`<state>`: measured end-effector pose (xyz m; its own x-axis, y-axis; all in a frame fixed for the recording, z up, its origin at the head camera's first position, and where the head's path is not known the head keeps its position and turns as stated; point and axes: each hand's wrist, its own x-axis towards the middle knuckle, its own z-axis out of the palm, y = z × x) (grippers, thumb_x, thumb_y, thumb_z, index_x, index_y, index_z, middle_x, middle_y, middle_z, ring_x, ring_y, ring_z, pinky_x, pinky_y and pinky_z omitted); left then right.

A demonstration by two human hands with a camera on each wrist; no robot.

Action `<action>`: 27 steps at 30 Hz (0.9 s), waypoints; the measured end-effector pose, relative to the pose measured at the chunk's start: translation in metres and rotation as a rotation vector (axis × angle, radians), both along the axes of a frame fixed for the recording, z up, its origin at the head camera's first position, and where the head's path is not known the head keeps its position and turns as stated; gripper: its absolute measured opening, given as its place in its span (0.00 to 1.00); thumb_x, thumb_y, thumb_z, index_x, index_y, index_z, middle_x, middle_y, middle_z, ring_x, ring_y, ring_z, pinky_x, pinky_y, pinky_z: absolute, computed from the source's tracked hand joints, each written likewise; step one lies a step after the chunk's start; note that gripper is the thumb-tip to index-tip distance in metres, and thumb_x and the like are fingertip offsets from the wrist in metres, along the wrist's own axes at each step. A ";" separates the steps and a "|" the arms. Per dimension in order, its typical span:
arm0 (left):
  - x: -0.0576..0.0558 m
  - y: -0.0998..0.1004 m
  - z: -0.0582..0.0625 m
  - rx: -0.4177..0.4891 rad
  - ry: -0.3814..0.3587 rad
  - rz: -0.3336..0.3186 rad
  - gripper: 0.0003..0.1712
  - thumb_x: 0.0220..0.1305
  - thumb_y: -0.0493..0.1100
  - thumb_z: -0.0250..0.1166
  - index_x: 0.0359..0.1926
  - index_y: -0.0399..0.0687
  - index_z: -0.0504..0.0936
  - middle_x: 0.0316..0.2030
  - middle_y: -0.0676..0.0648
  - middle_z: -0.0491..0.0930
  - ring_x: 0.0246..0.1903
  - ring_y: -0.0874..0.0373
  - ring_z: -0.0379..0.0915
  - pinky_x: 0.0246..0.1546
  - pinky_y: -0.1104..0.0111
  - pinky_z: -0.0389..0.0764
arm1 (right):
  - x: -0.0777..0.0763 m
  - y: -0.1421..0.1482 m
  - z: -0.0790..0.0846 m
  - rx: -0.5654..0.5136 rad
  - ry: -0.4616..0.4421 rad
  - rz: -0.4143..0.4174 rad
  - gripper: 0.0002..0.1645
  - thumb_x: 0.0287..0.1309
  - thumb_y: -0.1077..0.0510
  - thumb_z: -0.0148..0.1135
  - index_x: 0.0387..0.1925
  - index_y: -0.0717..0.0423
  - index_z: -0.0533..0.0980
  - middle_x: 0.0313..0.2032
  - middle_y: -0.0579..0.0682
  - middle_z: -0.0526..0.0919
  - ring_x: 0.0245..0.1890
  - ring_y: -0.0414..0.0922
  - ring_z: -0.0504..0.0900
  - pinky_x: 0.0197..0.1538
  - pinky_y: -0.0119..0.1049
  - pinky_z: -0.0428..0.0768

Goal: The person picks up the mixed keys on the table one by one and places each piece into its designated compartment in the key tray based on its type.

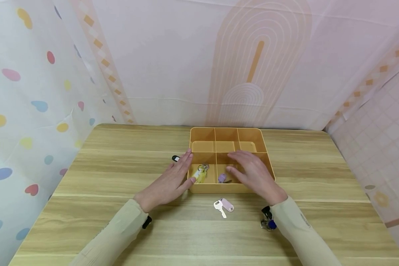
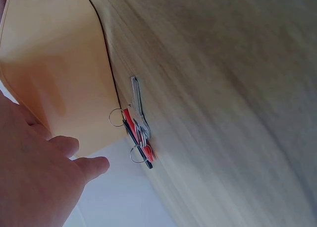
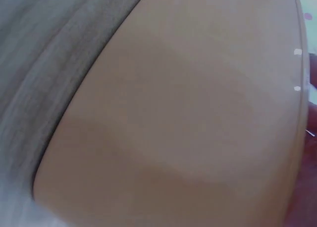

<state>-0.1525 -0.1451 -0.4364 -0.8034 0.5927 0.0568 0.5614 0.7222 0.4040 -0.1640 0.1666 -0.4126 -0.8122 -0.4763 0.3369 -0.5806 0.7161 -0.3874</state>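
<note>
An orange divided box [image 1: 239, 188] stands on the table. My left hand [image 1: 169, 183] touches its left side with extended fingers, the thumb near the front rim. Over the front right compartment hovers my right hand [image 1: 256, 176], fingers slightly bent, with nothing visible between them. Below it, a purple key tag [image 1: 222, 178] with a key lies in that compartment. Yellow key tags [image 1: 202, 176] with rings lie in the front left one. Beside the box's left wall, a silver key [image 2: 136, 95] with red tag [image 2: 132, 123] and black tag [image 2: 144, 157] is partly hidden in the head view.
In front of the box lie a silver key [image 1: 221, 209] and a pale pink tag [image 1: 227, 204]. A bunch with a blue tag [image 1: 271, 224] and a black piece [image 1: 266, 212] is near the right sleeve. Another black object [image 1: 147, 222] sits by the left cuff. Curtains surround the table.
</note>
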 end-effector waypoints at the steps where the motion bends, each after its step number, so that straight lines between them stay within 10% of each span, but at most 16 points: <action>1: 0.000 0.000 0.000 0.001 0.000 0.000 0.45 0.83 0.62 0.40 0.83 0.40 0.35 0.82 0.46 0.28 0.81 0.45 0.32 0.76 0.41 0.49 | 0.002 0.001 0.000 -0.007 0.000 0.001 0.31 0.70 0.47 0.66 0.66 0.60 0.77 0.66 0.58 0.78 0.70 0.60 0.71 0.73 0.60 0.65; 17: 0.002 -0.001 0.001 0.011 -0.014 0.005 0.45 0.83 0.63 0.40 0.83 0.41 0.35 0.83 0.47 0.27 0.81 0.48 0.31 0.76 0.41 0.49 | 0.046 0.014 0.002 -0.118 0.054 0.050 0.42 0.65 0.40 0.63 0.73 0.56 0.69 0.76 0.50 0.65 0.78 0.54 0.58 0.72 0.63 0.63; 27: 0.001 0.000 0.000 0.008 -0.008 0.002 0.45 0.83 0.63 0.40 0.83 0.41 0.35 0.82 0.47 0.27 0.81 0.49 0.30 0.76 0.41 0.49 | 0.069 0.015 -0.002 -0.282 -0.023 0.046 0.33 0.60 0.49 0.70 0.65 0.52 0.76 0.65 0.46 0.77 0.66 0.49 0.75 0.63 0.56 0.76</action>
